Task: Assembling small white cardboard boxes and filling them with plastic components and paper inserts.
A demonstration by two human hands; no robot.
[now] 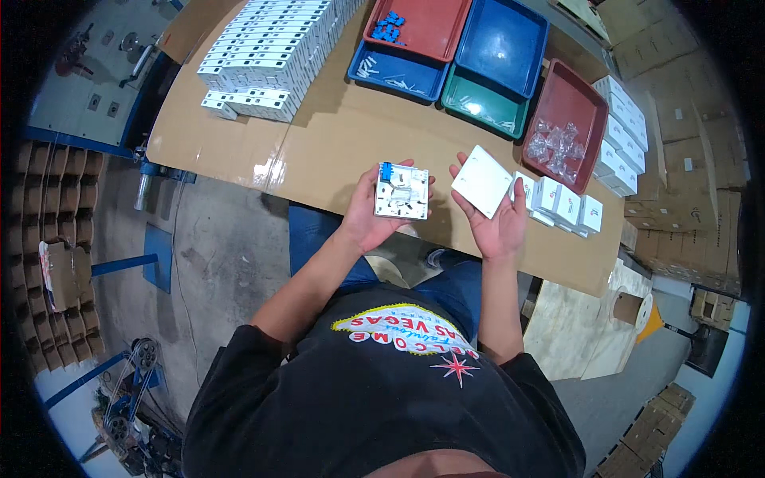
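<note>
My left hand (pixel 365 223) grips a square white plastic box base (pixel 408 205) by its sides, with its inner face turned up. Small moulded parts show inside it, and a blue connector piece (pixel 386 172) sits in its upper left corner. A plain white square cover (pixel 483 182) rests tilted across the fingers of my right hand (pixel 502 233), whose thumb stands to its right. The base and the cover are apart, both held over the table's near edge. Close beyond my right hand are stacked white boxes (pixel 567 204).
Across the cardboard-topped table (pixel 231 151) stand a tall stack of white units (pixel 263 52), a red tray (pixel 434 28) with blue connectors, a blue tray (pixel 414 86) with small white pieces, a green tray (pixel 478 102), another blue tray (pixel 500 40) and a dark red tray (pixel 586 95) with clear bags.
</note>
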